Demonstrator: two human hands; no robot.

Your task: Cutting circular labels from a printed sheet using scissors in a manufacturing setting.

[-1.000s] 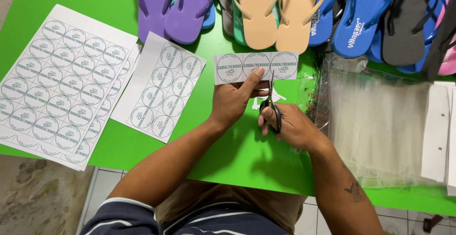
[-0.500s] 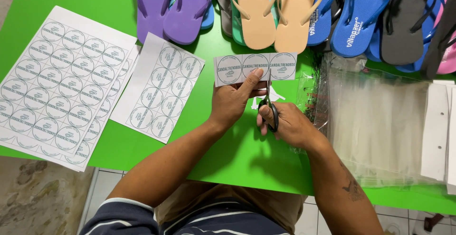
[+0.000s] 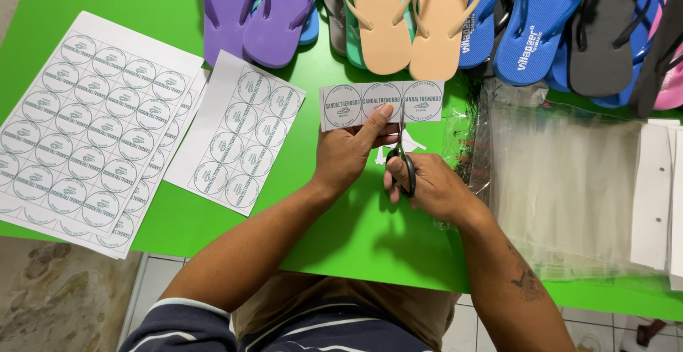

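A green counter (image 3: 178,224) fills the view, with a row of flip-flops (image 3: 398,17) along its far edge — purple, tan, blue, black and pink. At the left lies a large sheet of round labels (image 3: 85,131) and beside it a narrower sheet of labels (image 3: 242,135). At the right a stack of clear plastic bags (image 3: 569,188) lies flat, with white card strips (image 3: 651,195) at its right side. Near the middle, the left hand (image 3: 348,156) has its grip closed on the lower edge of a strip of three labels (image 3: 380,104), thumb on top, held just above the counter. The right hand (image 3: 430,185) — fingers through the handles — holds small scissors (image 3: 400,154), the blades pointing up at the strip's lower edge between the second and third label
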